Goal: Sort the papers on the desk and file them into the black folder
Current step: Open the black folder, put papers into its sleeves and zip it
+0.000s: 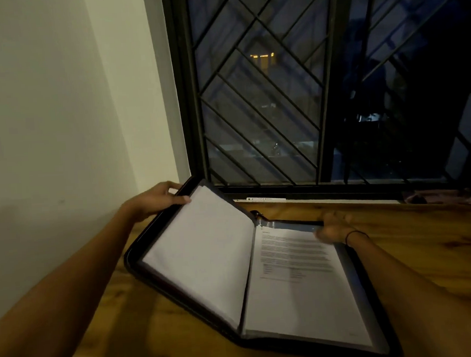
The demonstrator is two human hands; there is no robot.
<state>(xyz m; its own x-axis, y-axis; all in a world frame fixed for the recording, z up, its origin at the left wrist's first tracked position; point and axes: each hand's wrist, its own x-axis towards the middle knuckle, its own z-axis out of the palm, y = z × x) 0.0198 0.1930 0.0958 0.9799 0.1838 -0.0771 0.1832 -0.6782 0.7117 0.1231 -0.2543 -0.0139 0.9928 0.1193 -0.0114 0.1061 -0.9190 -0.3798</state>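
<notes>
The black folder [139, 257] lies open on the wooden desk [428, 248]. Its left cover is raised at a slant, and my left hand [157, 199] grips the cover's top edge, thumb on the inside. Blank white sheets [203, 250] in clear sleeves lean against that raised cover. A printed page [300, 279] lies flat in the right half. My right hand [334, 227] is blurred at the top right corner of the folder, fingers spread over the page's upper edge; a thin black band circles that wrist. I cannot tell whether it holds anything.
A dark window with a diagonal metal grille [278, 91] stands right behind the desk. A white wall [42, 108] is at the left. A small white strip [261, 199] lies on the sill, and a pinkish cloth [436, 195] sits at the back right.
</notes>
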